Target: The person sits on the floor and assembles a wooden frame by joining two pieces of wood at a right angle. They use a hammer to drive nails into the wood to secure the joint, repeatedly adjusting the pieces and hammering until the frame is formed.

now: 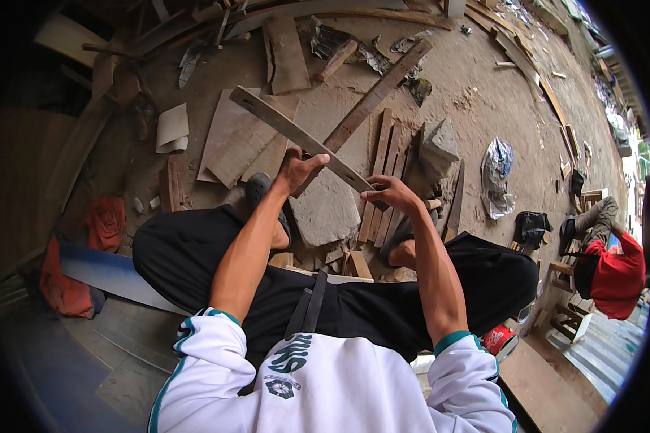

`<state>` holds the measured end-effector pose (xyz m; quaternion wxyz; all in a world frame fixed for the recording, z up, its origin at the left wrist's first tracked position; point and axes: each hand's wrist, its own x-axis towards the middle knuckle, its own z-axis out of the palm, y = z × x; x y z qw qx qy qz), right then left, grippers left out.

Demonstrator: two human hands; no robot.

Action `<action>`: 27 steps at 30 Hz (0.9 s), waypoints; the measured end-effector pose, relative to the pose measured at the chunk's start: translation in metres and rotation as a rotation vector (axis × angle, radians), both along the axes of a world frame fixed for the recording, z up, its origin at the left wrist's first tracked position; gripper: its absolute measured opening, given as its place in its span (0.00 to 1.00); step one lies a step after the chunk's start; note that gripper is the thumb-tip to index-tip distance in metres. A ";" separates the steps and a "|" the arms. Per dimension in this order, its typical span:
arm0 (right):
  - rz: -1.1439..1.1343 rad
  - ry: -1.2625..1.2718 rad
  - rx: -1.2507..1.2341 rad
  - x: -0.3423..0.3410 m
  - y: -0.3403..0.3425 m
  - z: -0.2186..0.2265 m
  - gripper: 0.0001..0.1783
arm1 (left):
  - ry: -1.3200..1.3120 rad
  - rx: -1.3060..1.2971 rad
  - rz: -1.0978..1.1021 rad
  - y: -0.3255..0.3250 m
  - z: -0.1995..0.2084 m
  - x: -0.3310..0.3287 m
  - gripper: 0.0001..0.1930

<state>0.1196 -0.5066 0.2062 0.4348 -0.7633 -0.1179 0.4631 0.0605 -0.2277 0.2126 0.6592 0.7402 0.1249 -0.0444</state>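
Note:
My left hand [300, 170] is closed round a flat greyish wooden strip [271, 123], its thumb lying on top. Beneath that strip a brown wooden batten [380, 86] with small dark marks crosses it, and its near end passes by my left palm. Whether the two pieces are joined is hidden. With thumb and fingertips, my right hand [394, 193] pinches the near right end of the greyish strip. Both pieces are held above a squarish stone block [326, 215] between my feet.
Several wooden slats [384, 162] and a rock [439, 144] lie right of the block. Flat boards [227, 141] are behind on the left. A crumpled plastic bag [497, 177] lies farther right. At the far right sits a person in red [618, 278].

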 end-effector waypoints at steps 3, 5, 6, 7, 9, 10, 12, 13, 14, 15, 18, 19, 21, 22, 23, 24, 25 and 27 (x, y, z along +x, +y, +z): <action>-0.006 -0.073 0.025 -0.001 -0.001 0.003 0.33 | -0.036 0.159 -0.008 -0.007 0.008 0.002 0.20; -0.012 -0.055 0.012 0.003 -0.002 -0.005 0.34 | -0.079 0.237 -0.010 -0.014 0.011 0.004 0.20; -0.016 -0.045 0.006 0.004 -0.002 -0.009 0.34 | -0.107 0.258 -0.009 -0.017 0.013 0.005 0.20; -0.035 -0.078 0.017 0.005 -0.001 -0.012 0.35 | -0.136 0.276 -0.009 -0.022 0.015 0.006 0.20; -0.074 -0.144 0.038 0.005 0.000 -0.017 0.35 | -0.197 0.351 0.010 -0.033 0.019 0.007 0.17; -0.077 -0.183 0.052 0.005 0.004 -0.013 0.36 | -0.227 0.383 0.004 -0.035 0.018 0.006 0.15; -0.086 -0.262 0.079 0.004 0.010 -0.004 0.36 | -0.298 0.489 0.024 -0.038 0.018 0.006 0.14; -0.089 -0.301 0.115 0.004 0.009 -0.005 0.36 | -0.306 0.495 0.011 -0.039 0.019 0.007 0.14; -0.092 -0.341 0.151 0.005 0.009 -0.006 0.36 | -0.315 0.501 -0.001 -0.041 0.020 0.008 0.14; -0.095 -0.382 0.186 0.006 0.008 -0.007 0.36 | -0.323 0.506 -0.014 -0.042 0.022 0.009 0.14; -0.067 -0.421 0.168 0.006 0.014 0.011 0.36 | -0.249 0.385 0.008 -0.038 0.020 0.009 0.14; -0.086 -0.382 0.174 0.005 0.015 0.016 0.36 | -0.186 0.336 0.001 -0.037 0.023 0.010 0.16; -0.126 -0.306 0.185 0.004 0.017 0.025 0.36 | -0.059 0.236 -0.015 -0.037 0.029 0.011 0.18; -0.111 -0.342 0.213 0.003 0.022 0.031 0.36 | -0.084 0.157 0.001 -0.035 0.027 0.011 0.18; -0.097 -0.378 0.240 0.001 0.026 0.037 0.36 | -0.109 0.077 0.015 -0.033 0.024 0.011 0.18; -0.083 -0.415 0.267 -0.001 0.031 0.043 0.36 | -0.134 -0.003 0.030 -0.031 0.022 0.011 0.17; -0.059 -0.544 0.202 -0.005 0.035 0.050 0.35 | -0.123 -0.056 0.032 -0.030 0.023 0.010 0.17; -0.011 -0.801 0.068 -0.011 0.046 0.061 0.34 | -0.101 -0.161 0.035 -0.029 0.028 0.010 0.15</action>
